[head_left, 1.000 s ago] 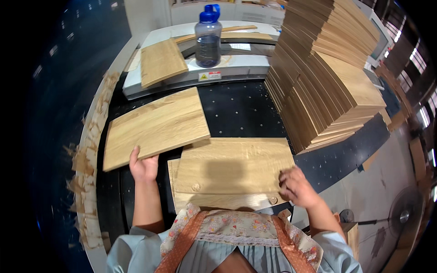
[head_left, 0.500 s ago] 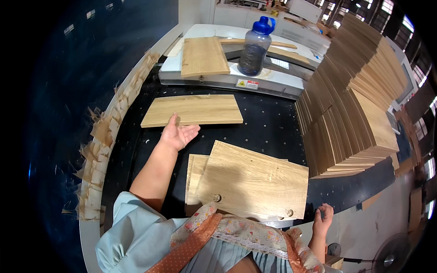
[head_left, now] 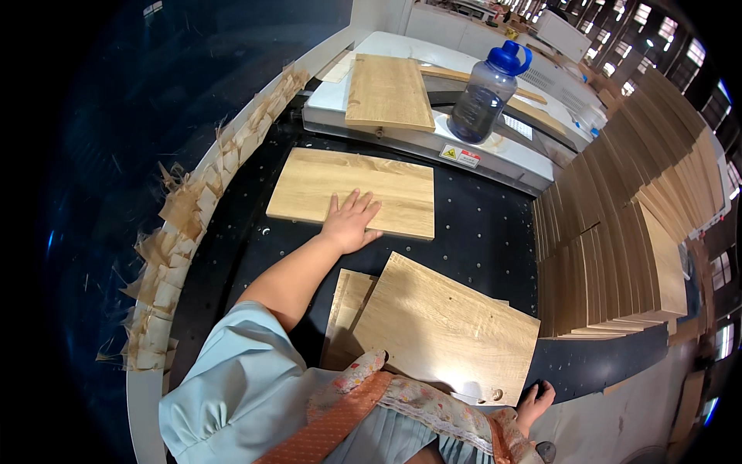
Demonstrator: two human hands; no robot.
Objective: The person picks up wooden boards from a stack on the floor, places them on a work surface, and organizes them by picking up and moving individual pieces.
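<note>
My left hand lies palm down, fingers spread, on the front part of a light wood-grain board. That board rests flat on the black table. Closer to my body, a larger wood-grain board sits askew on top of another board, whose left edge shows. A round hole marks the larger board near its front right corner. Just beside that corner hangs my right hand, loosely curled with fingers apart and nothing visible in it; whether it touches the board I cannot tell.
Tall stacks of boards stand along the right. At the back, a white machine ledge carries another board and a blue-lidded water bottle. Frayed brown tape lines the left edge, beside a dark panel.
My left hand has turned from palm up at the far board's front edge to palm down on its face. More of that board's face shows. My right hand has come closer to the near board's corner.
</note>
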